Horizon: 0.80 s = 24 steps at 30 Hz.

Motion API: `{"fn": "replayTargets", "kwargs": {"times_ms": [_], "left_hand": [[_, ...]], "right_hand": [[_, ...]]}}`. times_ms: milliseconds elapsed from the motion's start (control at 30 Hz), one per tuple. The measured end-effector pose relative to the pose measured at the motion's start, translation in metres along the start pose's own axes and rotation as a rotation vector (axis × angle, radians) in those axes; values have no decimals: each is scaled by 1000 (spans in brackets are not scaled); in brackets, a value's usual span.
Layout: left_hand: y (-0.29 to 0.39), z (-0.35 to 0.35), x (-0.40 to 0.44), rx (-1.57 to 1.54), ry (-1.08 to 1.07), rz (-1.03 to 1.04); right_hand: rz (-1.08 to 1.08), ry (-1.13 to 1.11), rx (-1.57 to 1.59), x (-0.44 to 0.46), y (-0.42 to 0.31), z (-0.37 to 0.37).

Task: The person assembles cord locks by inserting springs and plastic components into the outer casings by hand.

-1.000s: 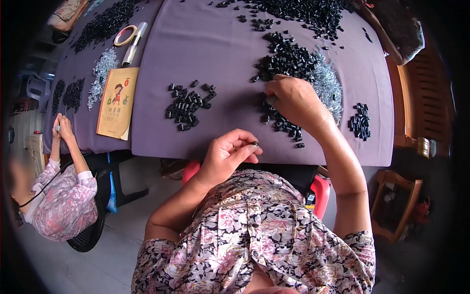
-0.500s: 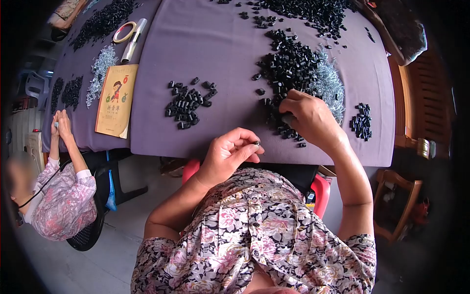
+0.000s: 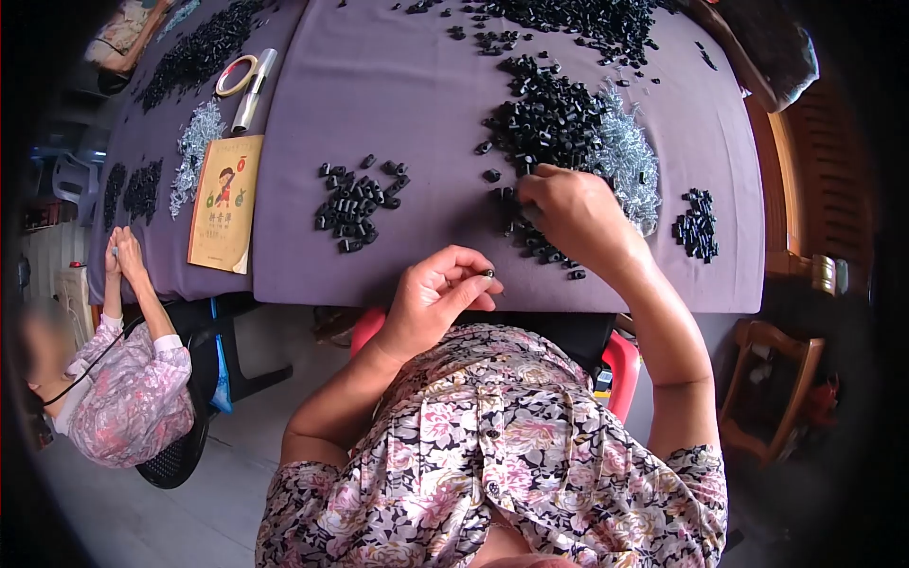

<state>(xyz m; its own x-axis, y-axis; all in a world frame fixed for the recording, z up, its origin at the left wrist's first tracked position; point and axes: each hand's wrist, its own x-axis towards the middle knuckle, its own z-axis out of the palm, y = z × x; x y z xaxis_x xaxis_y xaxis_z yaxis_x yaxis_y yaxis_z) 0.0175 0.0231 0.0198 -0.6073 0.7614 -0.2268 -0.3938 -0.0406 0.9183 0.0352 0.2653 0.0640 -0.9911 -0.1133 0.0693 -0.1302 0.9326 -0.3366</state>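
My left hand (image 3: 437, 293) is by the table's front edge, with a small black cylindrical piece (image 3: 489, 274) pinched between thumb and forefinger. Over the near edge of a large pile of small black pieces (image 3: 549, 109), my right hand (image 3: 579, 210) is bent with its fingers drawn together. Whatever those fingers may hold is hidden and slightly blurred. Beside that hand lies a heap of thin silvery screw-like pins (image 3: 630, 161). To the left sits a smaller group of black cylinders (image 3: 352, 208), and a cluster of narrow black pieces (image 3: 697, 225) lies to the right.
A purple-grey cloth (image 3: 407, 104) covers the table. On the left are a yellow booklet (image 3: 225, 204), a tape roll (image 3: 235, 76) and a shiny tube (image 3: 254, 95). Another person (image 3: 128, 379) sits at the left table, hands together. More black pieces (image 3: 587, 24) lie at the back.
My right hand has shifted slightly left and away from me along the black pile. My left hand keeps its pinch on the black piece. The view has moved a little.
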Motion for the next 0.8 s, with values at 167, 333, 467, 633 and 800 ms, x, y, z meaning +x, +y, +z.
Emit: {"fn": "replayTargets", "kwargs": {"times_ms": [167,333,467,633,800], "left_hand": [[-1,-1,0,-26,1,9],[-2,-3,-1,-34,-9,10],[1,-2,0,-26,-13,-8],[2,-2,0,-20,-4,-11],[2,-1,2,-17,6,-1]], "right_hand": [[34,141,132,17,10,4],[110,142,176,10,17,-20],[99,76,131,5,17,-18],[6,51,31,7,6,-4],[-45,26,-162,8,-2,10]]}}
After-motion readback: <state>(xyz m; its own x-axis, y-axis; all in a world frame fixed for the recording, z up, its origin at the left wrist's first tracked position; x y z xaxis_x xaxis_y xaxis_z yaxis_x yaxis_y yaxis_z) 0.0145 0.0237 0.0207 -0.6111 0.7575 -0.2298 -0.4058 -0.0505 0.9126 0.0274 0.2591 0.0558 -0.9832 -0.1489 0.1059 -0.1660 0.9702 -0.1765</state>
